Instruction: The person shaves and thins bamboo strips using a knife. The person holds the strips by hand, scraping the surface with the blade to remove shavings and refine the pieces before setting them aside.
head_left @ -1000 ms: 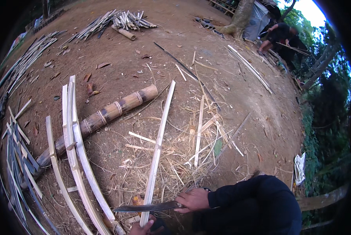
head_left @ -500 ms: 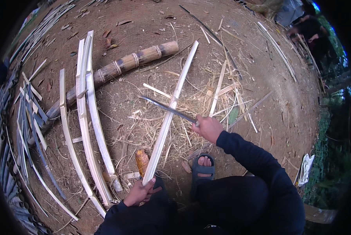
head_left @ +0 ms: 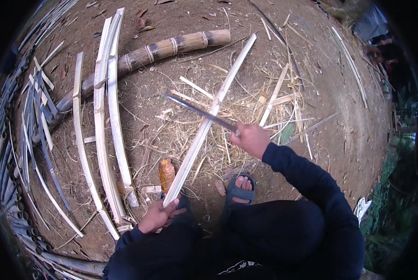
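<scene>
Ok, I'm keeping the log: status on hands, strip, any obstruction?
Left hand gripping near end of pale strip. Right hand holding long blade across it, contact unclear. Loose shavings scattered beneath.

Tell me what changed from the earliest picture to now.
The right hand has moved the knife outward, from near the left hand to about midway along the pale strip. Both grips stayed: knife in the right, strip's near end in the left.

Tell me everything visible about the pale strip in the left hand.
The strip is long, narrow, nearly straight and pale, and looks like split bamboo. Its near end is gripped in the left hand; from there it slants forward and right over the ground. A knife crosses over it in view; whether they touch can't be told.
</scene>
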`<state>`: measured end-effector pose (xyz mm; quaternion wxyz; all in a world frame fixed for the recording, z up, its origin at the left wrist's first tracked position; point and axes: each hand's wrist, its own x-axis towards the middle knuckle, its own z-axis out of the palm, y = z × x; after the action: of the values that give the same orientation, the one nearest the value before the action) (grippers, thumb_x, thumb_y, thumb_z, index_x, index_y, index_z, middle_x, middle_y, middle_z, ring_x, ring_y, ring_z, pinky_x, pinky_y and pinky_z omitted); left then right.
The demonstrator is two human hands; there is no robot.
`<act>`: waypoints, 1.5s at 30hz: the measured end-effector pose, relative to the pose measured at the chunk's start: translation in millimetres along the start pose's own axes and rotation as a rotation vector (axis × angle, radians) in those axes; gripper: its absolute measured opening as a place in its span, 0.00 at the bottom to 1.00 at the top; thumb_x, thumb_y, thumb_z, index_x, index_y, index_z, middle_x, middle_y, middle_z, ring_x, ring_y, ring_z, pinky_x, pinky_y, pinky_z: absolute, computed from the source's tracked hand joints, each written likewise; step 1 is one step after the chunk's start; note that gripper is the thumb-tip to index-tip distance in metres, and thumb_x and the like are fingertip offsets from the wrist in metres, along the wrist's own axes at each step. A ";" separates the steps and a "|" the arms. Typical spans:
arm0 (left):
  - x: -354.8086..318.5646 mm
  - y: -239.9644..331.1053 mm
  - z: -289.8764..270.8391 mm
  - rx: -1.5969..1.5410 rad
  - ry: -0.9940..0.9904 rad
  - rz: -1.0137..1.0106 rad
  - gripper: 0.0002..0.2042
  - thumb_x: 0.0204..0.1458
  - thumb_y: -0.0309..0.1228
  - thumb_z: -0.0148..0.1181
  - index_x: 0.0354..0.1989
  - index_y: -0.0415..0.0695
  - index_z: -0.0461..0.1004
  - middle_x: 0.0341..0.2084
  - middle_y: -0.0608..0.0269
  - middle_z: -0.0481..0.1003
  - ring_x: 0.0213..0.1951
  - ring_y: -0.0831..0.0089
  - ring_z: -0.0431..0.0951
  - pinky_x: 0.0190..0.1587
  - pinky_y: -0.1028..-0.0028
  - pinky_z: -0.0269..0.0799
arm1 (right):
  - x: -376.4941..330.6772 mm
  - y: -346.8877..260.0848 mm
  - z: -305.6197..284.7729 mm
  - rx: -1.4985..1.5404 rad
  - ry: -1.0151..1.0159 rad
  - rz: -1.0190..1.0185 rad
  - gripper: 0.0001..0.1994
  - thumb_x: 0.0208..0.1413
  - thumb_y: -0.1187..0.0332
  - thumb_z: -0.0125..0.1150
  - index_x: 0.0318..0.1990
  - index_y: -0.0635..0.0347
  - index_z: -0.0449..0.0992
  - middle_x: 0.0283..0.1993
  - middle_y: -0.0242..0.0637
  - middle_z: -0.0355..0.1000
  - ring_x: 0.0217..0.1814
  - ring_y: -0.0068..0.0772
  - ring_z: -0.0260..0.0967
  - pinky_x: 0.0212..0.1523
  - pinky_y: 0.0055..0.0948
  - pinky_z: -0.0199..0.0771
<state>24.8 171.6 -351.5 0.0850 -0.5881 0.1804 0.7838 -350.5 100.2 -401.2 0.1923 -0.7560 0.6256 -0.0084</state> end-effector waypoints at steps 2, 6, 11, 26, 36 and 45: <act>-2.2 -2.3 1.2 -0.039 -0.046 0.070 0.16 0.64 0.45 0.56 0.43 0.42 0.69 0.19 0.67 0.66 0.34 0.81 0.78 0.16 0.79 0.53 | -18.3 -25.5 0.8 0.013 0.031 -0.197 0.15 0.62 0.53 0.55 0.35 0.57 0.71 0.17 0.35 0.69 0.15 0.36 0.71 0.17 0.40 0.75; -8.9 -4.6 0.8 -0.114 -0.110 0.065 0.17 0.64 0.44 0.57 0.30 0.44 0.67 0.16 0.71 0.61 0.16 0.87 0.62 0.15 0.79 0.50 | -13.4 16.5 9.8 -0.097 0.068 -0.197 0.15 0.62 0.55 0.55 0.36 0.59 0.72 0.16 0.34 0.69 0.15 0.34 0.70 0.17 0.37 0.74; -9.7 2.0 8.2 -0.171 -0.194 0.031 0.17 0.64 0.44 0.57 0.29 0.45 0.65 0.14 0.75 0.58 0.13 0.86 0.53 0.15 0.80 0.48 | -5.6 30.0 -4.4 -0.007 0.088 0.063 0.16 0.60 0.55 0.57 0.35 0.62 0.72 0.18 0.39 0.71 0.19 0.40 0.74 0.22 0.43 0.77; -7.9 -15.3 -4.2 -0.170 -0.215 0.042 0.25 0.64 0.45 0.56 0.55 0.32 0.67 0.16 0.77 0.56 0.14 0.87 0.53 0.16 0.81 0.46 | -37.1 -33.6 6.1 0.029 -0.022 -0.241 0.16 0.59 0.53 0.60 0.34 0.58 0.72 0.19 0.40 0.73 0.18 0.41 0.74 0.22 0.44 0.77; 9.3 -19.2 -6.2 -0.257 -0.344 0.118 0.11 0.66 0.39 0.51 0.42 0.43 0.67 0.19 0.60 0.67 0.13 0.84 0.57 0.13 0.80 0.47 | -21.3 12.2 9.3 0.104 0.050 0.041 0.18 0.61 0.53 0.53 0.36 0.61 0.74 0.15 0.44 0.69 0.17 0.47 0.72 0.22 0.44 0.76; -7.8 -11.2 10.4 -0.065 -0.105 0.081 0.17 0.66 0.42 0.49 0.24 0.50 0.62 0.12 0.76 0.54 0.13 0.84 0.52 0.14 0.79 0.44 | -31.7 36.1 12.2 0.106 -0.057 0.117 0.20 0.63 0.50 0.51 0.39 0.61 0.75 0.21 0.42 0.73 0.23 0.41 0.76 0.27 0.44 0.79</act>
<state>21.7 186.5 -343.6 0.0435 -0.5407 0.1740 0.8219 -388.4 128.6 -416.2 0.2500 -0.7067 0.6618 -0.0086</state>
